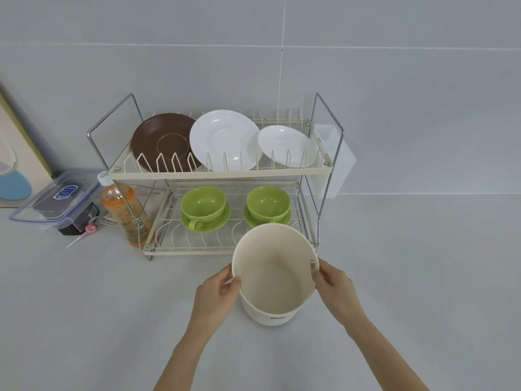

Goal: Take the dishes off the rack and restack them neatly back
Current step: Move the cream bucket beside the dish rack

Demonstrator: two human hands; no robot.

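A two-tier dish rack (217, 173) stands against the wall. A brown plate (162, 139), a large white plate (224, 138) and a smaller white plate (286, 145) lean in its top tier. Two green cups on green saucers sit on the lower tier, one at the left (203, 203) and one at the right (268, 203). In front of the rack is a cream bucket-shaped container (275, 289), empty inside. My left hand (218, 296) pinches its left rim and my right hand (334, 289) pinches its right rim.
An orange drink bottle (124, 210) stands just left of the rack. Further left are a clear lidded box (57, 197) on a dark box and a lollipop (88, 230). A white plastic holder (335, 159) hangs on the rack's right side. A picture leans at the far left.
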